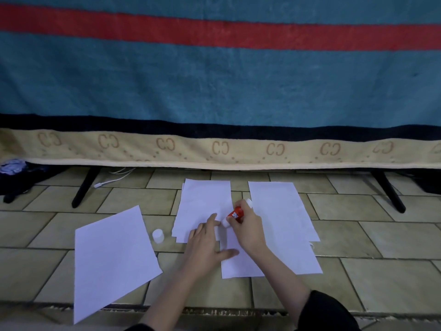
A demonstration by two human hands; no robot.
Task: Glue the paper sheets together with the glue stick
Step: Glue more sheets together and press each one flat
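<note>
My right hand [249, 229] grips a red glue stick [236, 214], tilted with its white tip down on the paper near the middle stack's right edge. My left hand [206, 240] presses flat, fingers spread, on the middle stack of white sheets [202, 201]. A smaller sheet [238, 263] lies under both hands, toward me. Another white sheet [284, 223] lies to the right, and a single sheet [112, 254] lies askew at the left. The glue stick's white cap [158, 235] stands on the floor between the left sheet and the middle stack.
Everything lies on a beige tiled floor [381, 235]. A striped blanket [214, 91] hangs behind, with black legs [83, 189] [391, 194] under it. A white cable [112, 179] and dark clothes [21, 177] lie at the back left.
</note>
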